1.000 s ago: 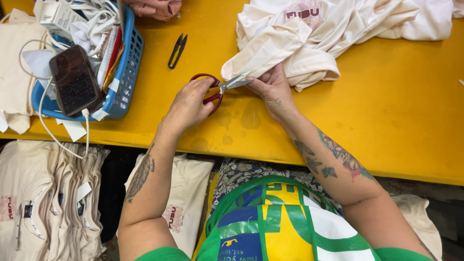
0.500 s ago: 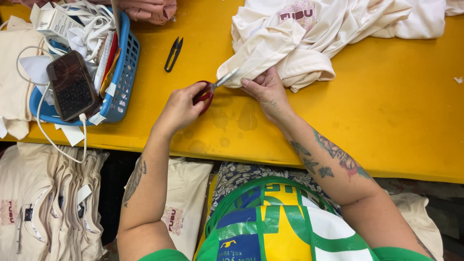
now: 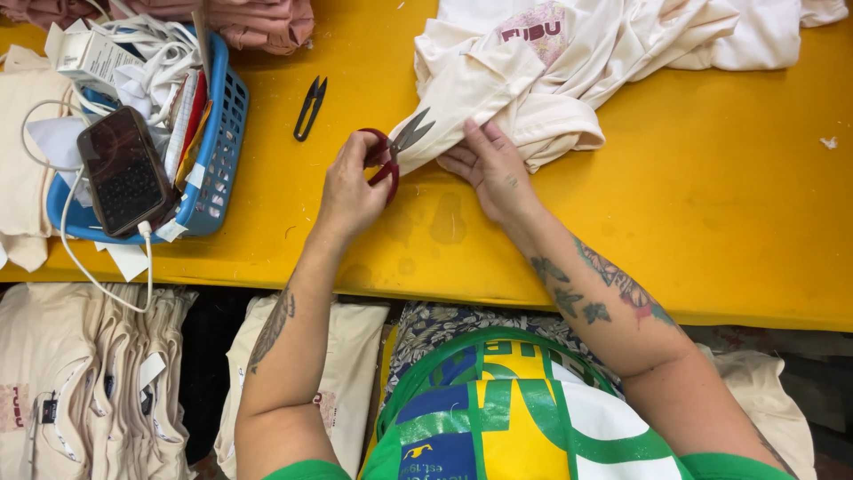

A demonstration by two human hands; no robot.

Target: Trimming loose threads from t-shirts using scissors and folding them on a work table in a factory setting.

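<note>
Head view: my left hand (image 3: 351, 187) keeps its grip clamped on the red-handled scissors (image 3: 391, 151), whose blades now stand apart at the folded edge of the cream shirt (image 3: 498, 89); a moment ago they sat closer to it, so a snip looks freshly finished. My right hand (image 3: 493, 169) presses the fabric flat, fingers spread, on the yellow tabletop (image 3: 711, 196). Leftward lie black thread snips (image 3: 309, 108) and a blue basket (image 3: 218, 169) with a phone (image 3: 124, 169) and a white carton (image 3: 84, 55).
</note>
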